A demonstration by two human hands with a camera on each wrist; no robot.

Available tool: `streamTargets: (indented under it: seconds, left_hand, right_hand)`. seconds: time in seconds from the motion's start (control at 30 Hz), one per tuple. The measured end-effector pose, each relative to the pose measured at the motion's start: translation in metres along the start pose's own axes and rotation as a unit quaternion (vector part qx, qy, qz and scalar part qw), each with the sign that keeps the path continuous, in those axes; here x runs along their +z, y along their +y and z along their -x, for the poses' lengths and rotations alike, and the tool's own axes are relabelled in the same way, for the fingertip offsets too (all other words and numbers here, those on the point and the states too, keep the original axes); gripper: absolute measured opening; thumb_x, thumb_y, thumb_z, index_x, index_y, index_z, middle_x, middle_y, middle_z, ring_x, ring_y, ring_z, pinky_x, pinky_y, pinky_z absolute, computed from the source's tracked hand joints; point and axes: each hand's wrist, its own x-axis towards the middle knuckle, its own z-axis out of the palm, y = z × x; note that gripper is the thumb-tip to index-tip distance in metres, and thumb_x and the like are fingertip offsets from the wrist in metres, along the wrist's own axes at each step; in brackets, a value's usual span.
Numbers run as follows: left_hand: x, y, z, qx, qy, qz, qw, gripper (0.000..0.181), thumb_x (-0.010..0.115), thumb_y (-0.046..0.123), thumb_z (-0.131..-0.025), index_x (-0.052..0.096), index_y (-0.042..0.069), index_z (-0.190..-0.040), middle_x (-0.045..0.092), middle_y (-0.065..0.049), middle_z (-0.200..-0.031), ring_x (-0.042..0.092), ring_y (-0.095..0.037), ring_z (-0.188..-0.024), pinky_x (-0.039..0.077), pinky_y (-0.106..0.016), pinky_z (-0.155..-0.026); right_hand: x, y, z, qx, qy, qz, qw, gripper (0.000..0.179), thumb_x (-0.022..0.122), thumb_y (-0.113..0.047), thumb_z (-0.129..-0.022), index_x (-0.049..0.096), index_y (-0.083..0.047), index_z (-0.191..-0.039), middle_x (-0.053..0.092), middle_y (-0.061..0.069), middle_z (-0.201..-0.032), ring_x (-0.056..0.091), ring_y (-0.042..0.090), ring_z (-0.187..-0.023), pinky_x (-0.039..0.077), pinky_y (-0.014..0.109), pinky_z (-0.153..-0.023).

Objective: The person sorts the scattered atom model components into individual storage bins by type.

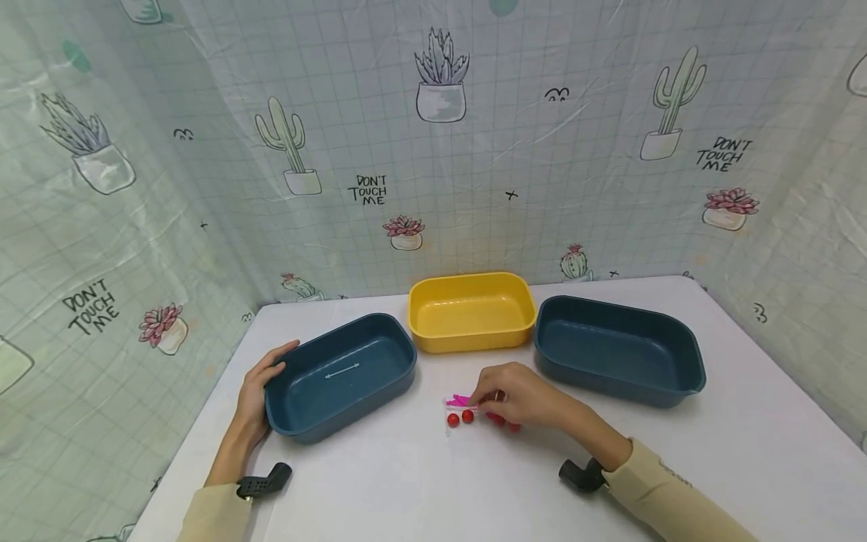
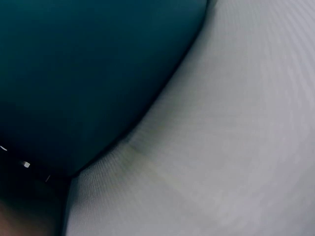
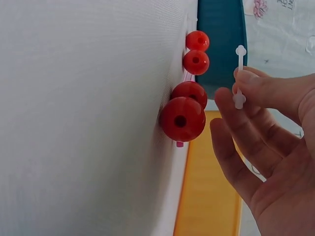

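Supporting everything: your white table (image 1: 406, 482). Standing on it: right blue bin (image 1: 616, 354), left blue bin (image 1: 366, 405) and, between them, yellow bin (image 1: 474, 309). Your left hand (image 1: 254, 388) is grasping the left blue bin's rim; your right hand (image 1: 518, 393) is pinching. Four red balls (image 1: 468, 415) are lying before the yellow bin, pink pieces (image 1: 460, 400) just behind the leftmost two. A loose white rod (image 1: 342, 371) is lying inside the left blue bin; your right hand is holding a pinched white rod (image 3: 240, 64).

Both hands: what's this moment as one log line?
left hand: holding left blue bin | right hand: pinching white knob-ended rod | red holed balls: on tabletop
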Motion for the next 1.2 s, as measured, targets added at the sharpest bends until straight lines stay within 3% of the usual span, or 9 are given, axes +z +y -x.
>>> streamTargets:
  seconds: [0.47,0.83,1.2]
  left_hand:
    - [-0.0004,0.0003,0.0015,0.005,0.000,0.006,1.0000,0.049,0.035,0.025,-0.112,0.040,0.012,-0.159,0.035,-0.002,-0.167,0.033,-0.011,-0.150,0.037,-0.008,-0.103]
    - [0.0000,-0.0023,-0.0029,0.004,-0.005,0.010,0.9999,0.050,0.035,0.026,-0.112,0.039,0.012,-0.160,0.033,-0.002,-0.168,0.030,-0.016,-0.153,0.037,-0.009,-0.103]
    - [-0.0009,-0.0014,-0.0010,0.005,-0.007,0.006,0.9999,0.051,0.036,0.028,-0.112,0.038,0.010,-0.160,0.031,-0.006,-0.169,0.033,-0.011,-0.150,0.039,-0.008,-0.101]
  right_hand:
    - [0.0028,0.0048,0.0008,0.004,0.013,-0.031,0.9994,0.014,0.072,-0.007,-0.095,0.078,-0.017,-0.103,0.072,-0.007,-0.100,0.062,0.004,-0.089,0.057,0.021,-0.084]
    - [0.0030,0.0067,0.0012,0.018,0.036,-0.024,0.9989,0.014,0.074,-0.010,-0.095,0.078,-0.018,-0.104,0.076,-0.007,-0.100,0.061,0.002,-0.085,0.056,0.021,-0.081]
    - [-0.0001,0.0059,-0.0031,0.041,0.035,-0.048,0.9974,0.018,0.073,-0.005,-0.094,0.080,-0.015,-0.107,0.075,-0.005,-0.100,0.062,0.003,-0.087,0.057,0.019,-0.081]
